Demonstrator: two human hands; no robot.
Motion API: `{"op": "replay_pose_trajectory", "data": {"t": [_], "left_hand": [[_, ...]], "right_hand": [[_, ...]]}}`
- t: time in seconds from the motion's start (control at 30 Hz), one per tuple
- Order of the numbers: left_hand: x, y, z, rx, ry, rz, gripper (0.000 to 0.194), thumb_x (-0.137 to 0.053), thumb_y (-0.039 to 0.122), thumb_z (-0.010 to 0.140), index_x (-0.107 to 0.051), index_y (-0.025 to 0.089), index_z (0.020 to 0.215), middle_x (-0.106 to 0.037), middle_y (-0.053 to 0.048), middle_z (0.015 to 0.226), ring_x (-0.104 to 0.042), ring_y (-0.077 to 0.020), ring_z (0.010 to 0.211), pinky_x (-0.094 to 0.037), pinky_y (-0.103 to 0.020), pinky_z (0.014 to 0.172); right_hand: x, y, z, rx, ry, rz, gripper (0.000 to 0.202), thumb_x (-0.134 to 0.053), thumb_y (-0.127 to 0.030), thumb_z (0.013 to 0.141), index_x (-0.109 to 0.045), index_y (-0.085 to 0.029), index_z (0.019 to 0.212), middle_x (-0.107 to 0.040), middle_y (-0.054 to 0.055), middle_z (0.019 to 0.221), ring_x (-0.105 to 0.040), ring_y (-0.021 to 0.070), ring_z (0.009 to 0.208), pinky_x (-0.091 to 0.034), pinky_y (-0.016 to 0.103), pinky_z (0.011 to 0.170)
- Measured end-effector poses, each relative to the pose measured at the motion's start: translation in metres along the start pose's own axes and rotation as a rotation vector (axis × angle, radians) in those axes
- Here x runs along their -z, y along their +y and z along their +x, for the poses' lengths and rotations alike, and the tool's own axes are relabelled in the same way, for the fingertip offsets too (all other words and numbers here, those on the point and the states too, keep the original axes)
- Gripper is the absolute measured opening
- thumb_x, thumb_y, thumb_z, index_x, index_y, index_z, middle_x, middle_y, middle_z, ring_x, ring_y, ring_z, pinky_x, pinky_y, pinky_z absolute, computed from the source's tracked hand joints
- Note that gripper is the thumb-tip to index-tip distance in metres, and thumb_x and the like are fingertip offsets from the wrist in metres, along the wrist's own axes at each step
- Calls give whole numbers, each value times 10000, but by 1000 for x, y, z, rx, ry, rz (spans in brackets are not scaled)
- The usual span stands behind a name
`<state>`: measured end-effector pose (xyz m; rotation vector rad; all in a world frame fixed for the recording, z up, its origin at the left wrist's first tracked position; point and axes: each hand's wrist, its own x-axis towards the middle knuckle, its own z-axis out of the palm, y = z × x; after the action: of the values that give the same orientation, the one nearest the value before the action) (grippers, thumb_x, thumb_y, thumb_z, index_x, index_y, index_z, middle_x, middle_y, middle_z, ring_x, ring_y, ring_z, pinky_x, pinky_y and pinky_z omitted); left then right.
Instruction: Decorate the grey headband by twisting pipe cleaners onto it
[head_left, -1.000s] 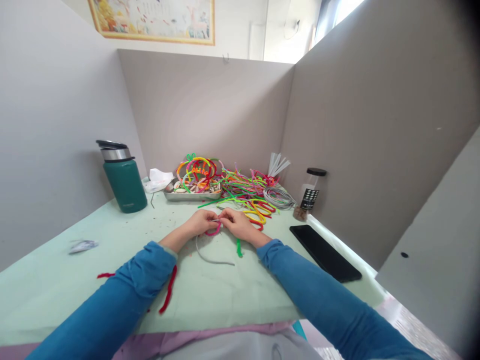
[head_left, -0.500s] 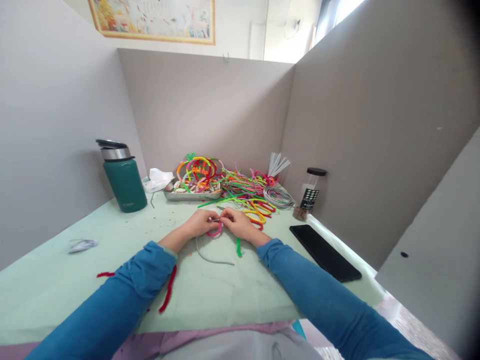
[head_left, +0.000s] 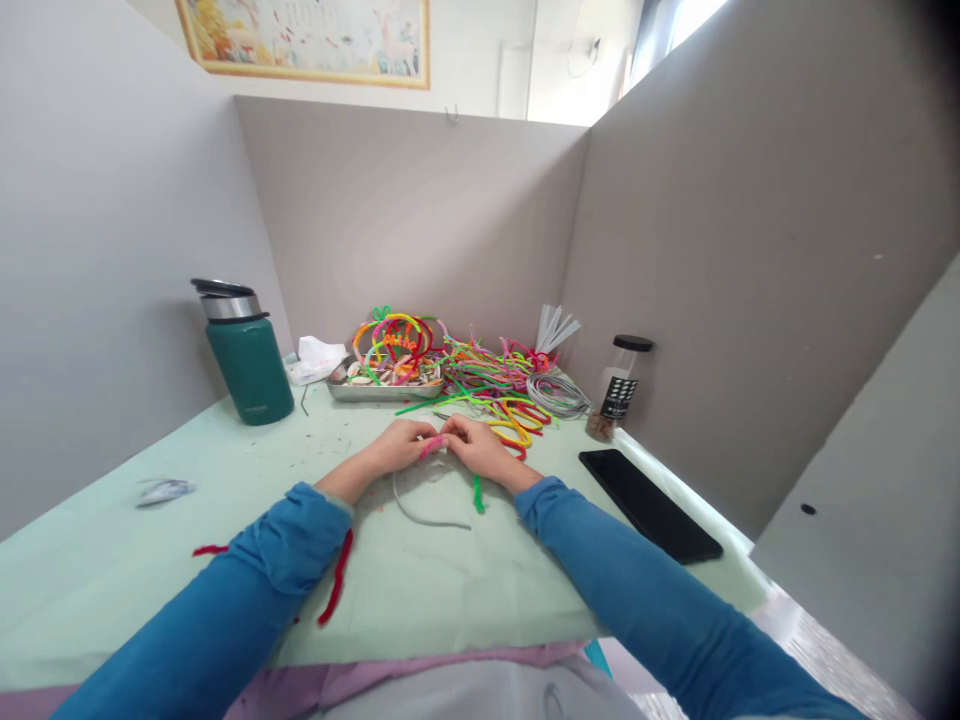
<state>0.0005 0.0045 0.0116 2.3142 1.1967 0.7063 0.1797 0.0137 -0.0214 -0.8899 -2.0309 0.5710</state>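
Close together at the middle of the table, my left hand and my right hand both pinch a bent pink pipe cleaner. Fingers cover part of it. Below the hands a thin grey wire curves across the green cloth; its upper end runs up toward my left hand, and I cannot tell whether it is held. A short green pipe cleaner piece lies under my right wrist. Just beyond my right hand are yellow and red pipe cleaner loops. A red pipe cleaner lies beside my left forearm.
A metal tray holds colourful pieces and pipe cleaner rings. Right of it lie a heap of pipe cleaners and a grey wire coil. A green bottle, a clear jar and a black phone stand or lie at the sides.
The pink pipe cleaner showed as a round loop hanging below my fingers; now it appears as a narrow, tilted strip between them. My hands have barely shifted.
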Motion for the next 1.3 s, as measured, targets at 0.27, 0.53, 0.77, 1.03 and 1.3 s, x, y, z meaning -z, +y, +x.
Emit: {"op": "replay_pose_trajectory", "data": {"t": [0.27, 0.53, 0.77, 1.03, 1.3], "left_hand": [[0, 3, -1, 179, -57, -165, 597, -379, 656, 772, -643, 120, 745, -556, -9, 555, -380, -79, 411, -286, -202, 410], [5, 13, -5, 189, -48, -149, 620, -303, 613, 820, -678, 135, 697, -351, 27, 326, -359, -103, 363, -304, -217, 432], [-1, 3, -3, 131, -35, -183, 437, -604, 545, 680, -647, 122, 780, -491, 31, 521, -383, -68, 447, -260, -192, 409], [-6, -5, 0, 93, 24, -302, 400, -622, 500, 688, -508, 166, 875, -541, 50, 600, -413, -52, 368, -316, -176, 356], [-6, -4, 0, 63, -3, -371, 360, -618, 469, 706, -478, 170, 850, -539, 53, 602, -422, -43, 350, -313, -162, 338]], "right_hand": [[0, 1, 0, -2, -9, 8, 122, -496, -223, 834, -601, -177, 875, -602, 9, 735, -505, 120, 650, -354, 242, 597], [2, -4, -2, 1, -9, 6, 101, -508, -249, 831, -577, -176, 819, -596, 0, 733, -502, 117, 654, -351, 237, 601], [1, -3, -1, 3, -11, -11, 83, -508, -213, 815, -581, -176, 824, -601, 5, 747, -504, 122, 664, -354, 237, 604], [1, -3, 0, 5, 2, -31, 79, -501, -189, 808, -579, -178, 808, -597, 3, 734, -493, 122, 652, -343, 239, 601], [1, -4, 0, 11, 2, -25, 92, -501, -221, 825, -579, -177, 803, -596, 5, 720, -497, 120, 647, -340, 238, 598]]}}
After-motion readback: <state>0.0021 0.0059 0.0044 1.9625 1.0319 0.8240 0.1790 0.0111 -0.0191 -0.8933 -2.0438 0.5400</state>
